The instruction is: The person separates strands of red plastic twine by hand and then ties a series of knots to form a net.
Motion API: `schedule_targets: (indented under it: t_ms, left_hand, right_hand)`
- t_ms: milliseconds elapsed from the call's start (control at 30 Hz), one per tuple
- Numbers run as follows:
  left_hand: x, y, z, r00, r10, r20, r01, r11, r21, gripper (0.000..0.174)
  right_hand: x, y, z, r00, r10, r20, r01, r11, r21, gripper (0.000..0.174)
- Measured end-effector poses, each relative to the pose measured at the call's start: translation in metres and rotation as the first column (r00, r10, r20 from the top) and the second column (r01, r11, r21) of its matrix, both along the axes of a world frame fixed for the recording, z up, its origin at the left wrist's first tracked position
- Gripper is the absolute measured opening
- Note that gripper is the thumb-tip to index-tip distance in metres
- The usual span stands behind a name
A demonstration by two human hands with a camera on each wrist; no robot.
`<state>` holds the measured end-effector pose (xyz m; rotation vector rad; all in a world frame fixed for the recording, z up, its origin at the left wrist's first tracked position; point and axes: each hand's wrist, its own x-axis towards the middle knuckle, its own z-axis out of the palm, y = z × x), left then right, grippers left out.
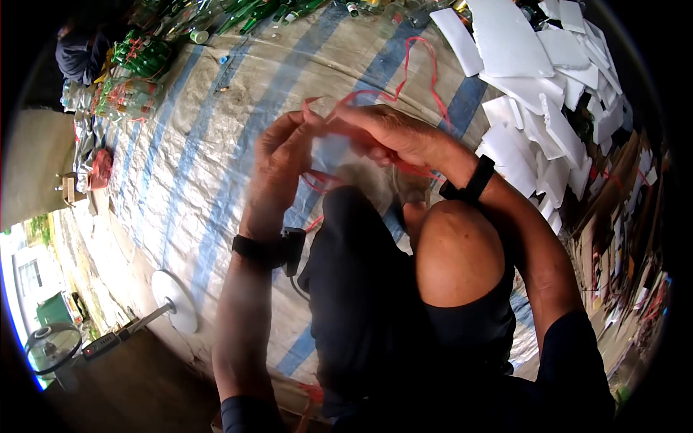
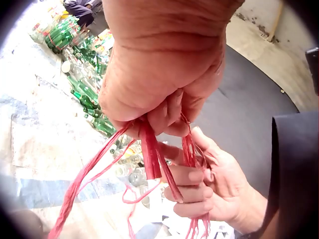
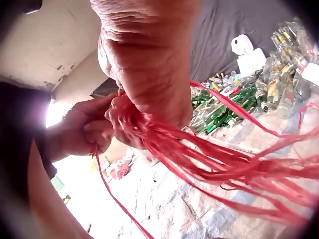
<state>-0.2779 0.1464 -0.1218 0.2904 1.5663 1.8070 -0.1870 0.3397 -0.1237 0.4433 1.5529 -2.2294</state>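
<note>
In the head view the left hand (image 1: 283,148) and the right hand (image 1: 393,136) are close together above the knees. Red plastic string (image 1: 354,97) runs between them and loops over the sheet to the right. The left wrist view has the left hand (image 2: 167,69) with curled fingers pinching flat red strands (image 2: 149,152); below it, the right hand (image 2: 209,191) holds more strands. In the right wrist view a bundle of long red strands (image 3: 209,164) trails from the right hand's (image 3: 149,69) curled fingers, with the left hand (image 3: 79,129) touching beside it, a single strand hanging from it.
A striped blue and white sheet (image 1: 238,108) covers the ground. White foam boards (image 1: 512,43) and stacked cardboard (image 1: 621,238) lie on the right. Green bottles (image 1: 141,54) and another person (image 1: 78,54) are at the far left. A white fan-like disc (image 1: 173,299) stands at the lower left.
</note>
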Motion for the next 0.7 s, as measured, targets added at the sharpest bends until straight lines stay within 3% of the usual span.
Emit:
schedule_targets:
  t_ms: [267, 500, 633, 700]
  left_hand:
    - [-0.015, -0.003, 0.013, 0.996, 0.080, 0.038, -0.080, 0.997, 0.010, 0.015]
    - [-0.020, -0.002, 0.002, 0.992, 0.095, 0.083, -0.100, 0.993, 0.060, 0.012]
    - [-0.026, -0.006, -0.005, 0.993, 0.086, 0.083, -0.092, 0.993, 0.079, 0.010]
    - [-0.030, -0.007, -0.006, 0.993, 0.093, 0.079, -0.097, 0.993, 0.060, 0.010]
  right_hand:
    - [0.020, 0.029, -0.013, 0.995, 0.095, -0.035, -0.093, 0.995, 0.047, 0.030]
    - [0.060, 0.040, -0.043, 0.989, 0.144, 0.018, -0.143, 0.989, -0.041, 0.030]
    - [0.076, 0.038, -0.040, 0.981, 0.192, 0.022, -0.192, 0.981, 0.038, 0.028]
    - [0.085, 0.037, -0.055, 0.987, 0.158, 0.009, -0.157, 0.987, -0.035, 0.027]
